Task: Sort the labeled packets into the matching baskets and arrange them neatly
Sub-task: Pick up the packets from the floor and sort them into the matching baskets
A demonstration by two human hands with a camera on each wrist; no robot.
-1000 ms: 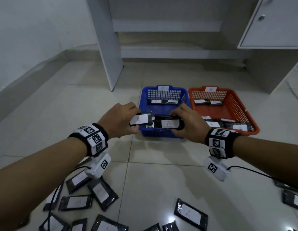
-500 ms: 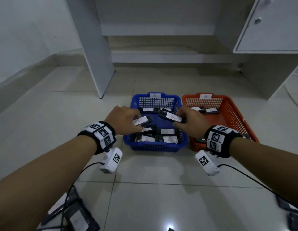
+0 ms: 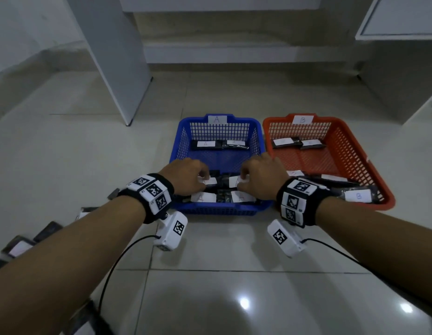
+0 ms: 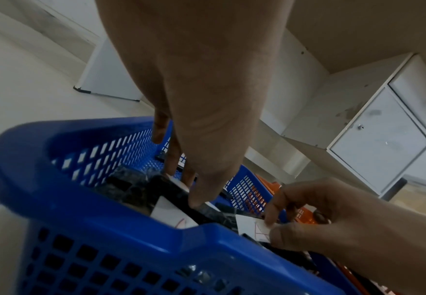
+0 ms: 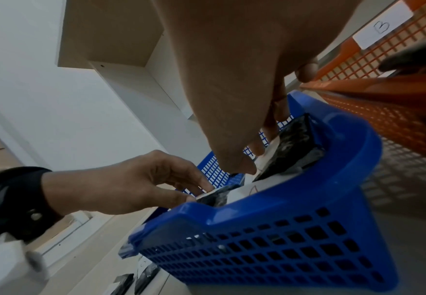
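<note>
Over the near end of the blue basket (image 3: 219, 209) I have both hands down. My left hand (image 3: 186, 176) pinches an A packet (image 3: 208, 181) between thumb and curled fingers (image 4: 191, 179); my right hand (image 3: 263, 177) pinches another A packet (image 3: 235, 181). My knuckles hide most of both. Beside it, the orange basket (image 3: 384, 201) holds B packets, partly behind my right wrist. Loose packets on the floor (image 3: 210, 298) at left are cut off.

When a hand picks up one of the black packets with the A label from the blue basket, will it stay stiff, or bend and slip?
The packet looks thin and flat, so it is probably light and may flex a little. Its glossy, crinkled black wrap suggests it could slip between fingers. Flat in the blue basket, it should not roll; the left hand manages it with fingertips alone.
</note>
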